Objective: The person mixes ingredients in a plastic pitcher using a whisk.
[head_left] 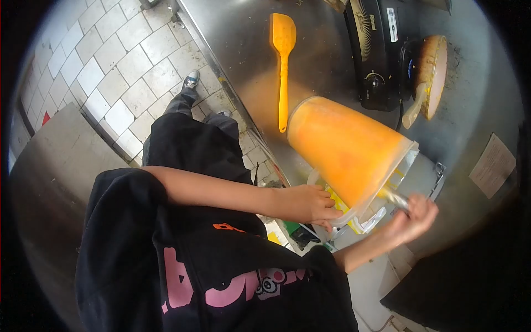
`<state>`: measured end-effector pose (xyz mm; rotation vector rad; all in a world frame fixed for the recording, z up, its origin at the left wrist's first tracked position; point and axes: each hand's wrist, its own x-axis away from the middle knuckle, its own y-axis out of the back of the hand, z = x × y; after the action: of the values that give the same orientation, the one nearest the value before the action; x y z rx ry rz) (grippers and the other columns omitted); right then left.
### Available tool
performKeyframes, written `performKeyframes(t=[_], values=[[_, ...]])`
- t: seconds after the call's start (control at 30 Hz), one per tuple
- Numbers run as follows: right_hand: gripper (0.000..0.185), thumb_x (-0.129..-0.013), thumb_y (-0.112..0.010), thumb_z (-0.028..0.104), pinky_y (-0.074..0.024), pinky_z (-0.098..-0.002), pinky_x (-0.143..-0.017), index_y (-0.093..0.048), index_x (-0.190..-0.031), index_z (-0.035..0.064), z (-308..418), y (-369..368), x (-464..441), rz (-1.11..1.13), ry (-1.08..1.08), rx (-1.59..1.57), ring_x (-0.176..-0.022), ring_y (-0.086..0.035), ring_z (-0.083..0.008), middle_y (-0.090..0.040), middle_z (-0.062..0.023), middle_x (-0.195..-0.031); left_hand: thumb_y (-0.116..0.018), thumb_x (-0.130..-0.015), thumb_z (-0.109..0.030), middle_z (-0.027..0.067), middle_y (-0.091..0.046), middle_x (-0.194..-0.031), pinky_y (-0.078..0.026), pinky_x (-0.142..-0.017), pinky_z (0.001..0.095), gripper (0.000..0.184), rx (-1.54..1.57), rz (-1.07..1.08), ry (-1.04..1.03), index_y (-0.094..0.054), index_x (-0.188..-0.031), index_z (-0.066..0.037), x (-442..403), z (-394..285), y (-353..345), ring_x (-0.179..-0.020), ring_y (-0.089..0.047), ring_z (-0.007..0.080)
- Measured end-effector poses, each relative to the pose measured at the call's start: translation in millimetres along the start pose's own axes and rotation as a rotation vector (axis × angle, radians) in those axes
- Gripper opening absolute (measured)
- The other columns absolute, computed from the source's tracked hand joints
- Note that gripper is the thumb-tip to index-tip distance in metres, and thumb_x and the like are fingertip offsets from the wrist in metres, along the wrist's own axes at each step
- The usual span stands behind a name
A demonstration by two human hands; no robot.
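A translucent plastic bucket (345, 146) coated with orange lies tipped on its side, its mouth facing the lower right. My left hand (312, 206) is closed at the near side of its rim, with the fingers curled over. My right hand (414, 219), slightly blurred, grips the metal handle (395, 198) of a utensil that reaches into the bucket's mouth; its working end is hidden. Partly hidden below the mouth is a white container with yellow smears (362, 222). An orange spatula (284, 50) lies on the metal counter (232, 33) beside the bucket's base.
A black gas stove (371, 66) stands beyond the bucket. On it, a pan (437, 77) with a wooden handle sits by a blue flame. A paper sheet (493, 165) is at the right. Left of the counter's edge is a tiled floor (119, 77).
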<state>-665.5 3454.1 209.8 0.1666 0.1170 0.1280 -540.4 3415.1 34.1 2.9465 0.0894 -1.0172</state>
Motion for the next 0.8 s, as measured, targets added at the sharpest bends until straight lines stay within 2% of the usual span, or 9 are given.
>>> performKeyframes(t=[0.07,0.1,0.2,0.37,0.47,0.5,0.67,0.73,0.8], values=[[0.022,-0.078,-0.039,0.008,-0.0337,-0.0221,-0.051,-0.034,-0.056,0.0098,-42.1,-5.0,1.2,-0.352,0.003,0.362,-0.043,-0.024,-0.0081,-0.027,0.0023,-0.044,-0.057,-0.074,-0.035,0.0067,-0.049,-0.07,-0.04,-0.059,0.031,0.032,0.007,-0.034,-0.011,-0.047,-0.087,-0.007,-0.2,-0.4,0.4,-0.068,-0.051,0.0218],[0.021,-0.078,-0.042,0.009,-0.0331,-0.0206,-0.048,-0.038,-0.057,0.0081,-45.9,3.4,-2.2,-0.019,-0.057,0.296,-0.043,-0.028,-0.0085,-0.032,0.0015,-0.045,-0.057,-0.074,-0.035,0.0067,-0.049,-0.07,-0.04,-0.059,0.031,0.032,0.011,-0.031,-0.017,-0.047,-0.087,-0.007,-0.3,-2.6,0.5,-0.068,-0.051,0.0218],[0.022,-0.078,-0.043,0.005,-0.031,-0.0212,-0.047,-0.037,-0.057,0.0074,-6.4,-12.2,-3.0,-0.36,0.157,0.209,-0.042,-0.027,-0.0082,-0.03,0.0009,-0.045,-0.057,-0.074,-0.034,0.007,-0.05,-0.071,-0.04,-0.06,0.0309,0.032,-0.001,0.02,0.025,-0.048,-0.088,-0.007,0.1,-0.4,4.2,-0.069,-0.051,0.0216],[0.029,-0.075,-0.044,0.004,-0.0282,-0.0199,-0.045,-0.027,-0.054,0.0127,-27.7,-5.3,-2.6,-0.064,-0.061,0.231,-0.042,-0.024,-0.0064,-0.022,0.0037,-0.046,-0.057,-0.074,-0.034,0.008,-0.05,-0.07,-0.041,-0.061,0.0313,0.033,0.006,-0.001,-0.009,-0.047,-0.088,-0.007,-0.5,0.3,1.1,-0.07,-0.052,0.0225],[0.029,-0.075,-0.043,0.001,-0.0264,-0.0205,-0.045,-0.027,-0.054,0.0118,18.3,-13.4,-8.2,-0.347,0.097,0.106,-0.042,-0.023,-0.0073,-0.022,0.0027,-0.046,-0.057,-0.074,-0.034,0.0083,-0.05,-0.07,-0.041,-0.061,0.0312,0.033,0.002,0.029,0.013,-0.047,-0.089,-0.006,-1.1,-0.1,2.9,-0.07,-0.051,0.0227],[0.028,-0.075,-0.044,0.001,-0.0265,-0.0224,-0.048,-0.028,-0.054,0.0109,31.0,-1.2,-10.0,-0.063,-0.017,-0.044,-0.044,-0.023,-0.0077,-0.022,0.0026,-0.047,-0.057,-0.074,-0.034,0.0083,-0.05,-0.07,-0.041,-0.061,0.0312,0.033,0.004,0.031,0.016,-0.047,-0.089,-0.006,-0.5,0.7,2.4,-0.07,-0.051,0.0227],[0.028,-0.075,-0.043,0.002,-0.0228,-0.0208,-0.045,-0.028,-0.054,0.0119,-13.1,-16.8,-7.9,-0.1,-0.065,0.109,-0.043,-0.022,-0.007,-0.019,0.0038,-0.047,-0.057,-0.074,-0.034,0.0084,-0.05,-0.07,-0.04,-0.06,0.0308,0.033,0.015,0.009,-0.005,-0.048,-0.089,-0.007,-1.6,-1.0,4.5,-0.07,-0.051,0.0222],[0.029,-0.076,-0.044,0.001,-0.0223,-0.0213,-0.044,-0.028,-0.054,0.0122,11.4,-20.8,-9.5,-0.313,0.114,0.082,-0.042,-0.021,-0.0073,-0.019,0.0036,-0.047,-0.057,-0.074,-0.034,0.0082,-0.049,-0.07,-0.04,-0.06,0.0308,0.033,-0.003,0.007,-0.004,-0.048,-0.089,-0.007,-1.1,0.3,3.6,-0.07,-0.051,0.0221],[0.028,-0.076,-0.046,0.003,-0.0239,-0.0219,-0.044,-0.029,-0.055,0.0121,1.8,-2.2,-13.7,-0.157,0.021,-0.076,-0.042,-0.02,-0.0073,-0.021,0.0034,-0.047,-0.057,-0.074,-0.034,0.008,-0.049,-0.07,-0.04,-0.059,0.0308,0.032,-0.004,0.023,-0.016,-0.048,-0.09,-0.007,-0.7,-0.4,1.0,-0.07,-0.051,0.022]])
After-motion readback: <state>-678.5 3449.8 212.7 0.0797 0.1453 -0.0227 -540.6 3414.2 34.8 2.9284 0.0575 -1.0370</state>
